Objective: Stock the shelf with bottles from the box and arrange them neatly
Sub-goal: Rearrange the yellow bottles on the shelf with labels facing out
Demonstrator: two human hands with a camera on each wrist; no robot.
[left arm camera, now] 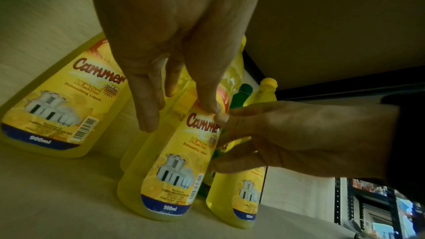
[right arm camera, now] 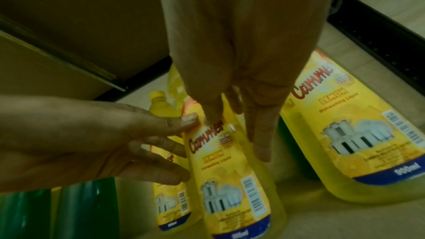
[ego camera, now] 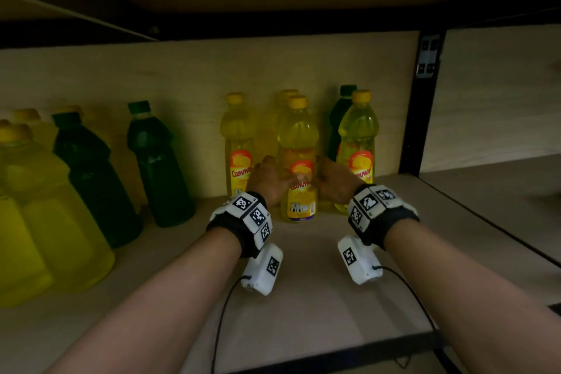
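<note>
The front yellow plastic bottle of lemon dishwashing liquid (ego camera: pixel 299 161) stands upright on the pale wooden shelf board (ego camera: pixel 303 297), nearer than the other yellow bottles around it. The left hand (ego camera: pixel 268 181) and the right hand (ego camera: pixel 332 181) bracket it at label height. In the left wrist view both thumbs press the label front, with the fingers (left arm camera: pixel 149 104) extended along the flanks: a light two-sided hold, neither hand clenched.

Handling, as judged: the bottle is full, so heavy for its size; walls are stiff but smooth, label glossy, hence slippery. Hold the waist above the wide base, or slide it rather than lift.

Clearance: a labelled yellow bottle (ego camera: pixel 238 149) stands just left, another (ego camera: pixel 358 146) just right, in front of a dark green bottle (ego camera: pixel 340 118). The black steel upright (ego camera: pixel 420 118) limits the right; open board lies near and left-centre.
</note>
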